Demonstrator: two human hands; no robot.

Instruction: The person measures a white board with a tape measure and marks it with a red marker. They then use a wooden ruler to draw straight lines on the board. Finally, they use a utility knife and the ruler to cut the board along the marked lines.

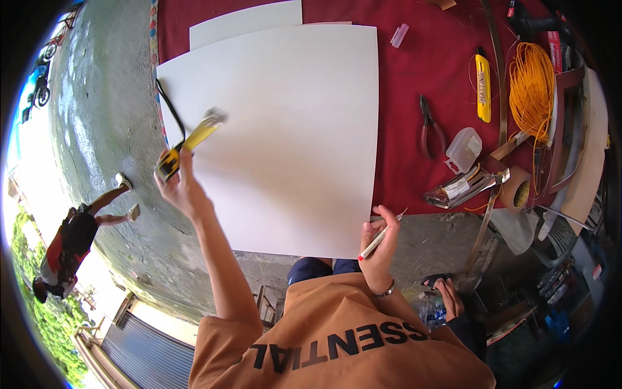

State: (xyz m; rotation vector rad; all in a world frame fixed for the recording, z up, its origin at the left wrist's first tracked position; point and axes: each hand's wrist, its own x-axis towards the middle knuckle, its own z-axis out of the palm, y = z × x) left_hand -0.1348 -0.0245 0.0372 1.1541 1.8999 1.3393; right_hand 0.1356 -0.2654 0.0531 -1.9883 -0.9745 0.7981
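A large white sheet of board (291,129) lies flat on a table covered with dark red cloth (411,71). Over its left edge my left hand (180,191) is closed around a yellow and black tape measure (170,165). A short length of its yellow blade (205,131) sticks out above the sheet, blurred at the end, and a black strap hangs from the case. By the sheet's near right corner, my right hand (381,253) pinches a slim white pencil (374,244) with a red end, its thin tip pointing up and right.
Another white sheet (246,23) lies at the far side. To the right are pliers (429,126), a yellow cutter knife (483,87), a clear plastic box (464,149), orange cord (531,87), a tape roll (516,188) and a pink cap (400,35). A person (71,240) walks at left; another person's foot (440,283) shows at lower right.
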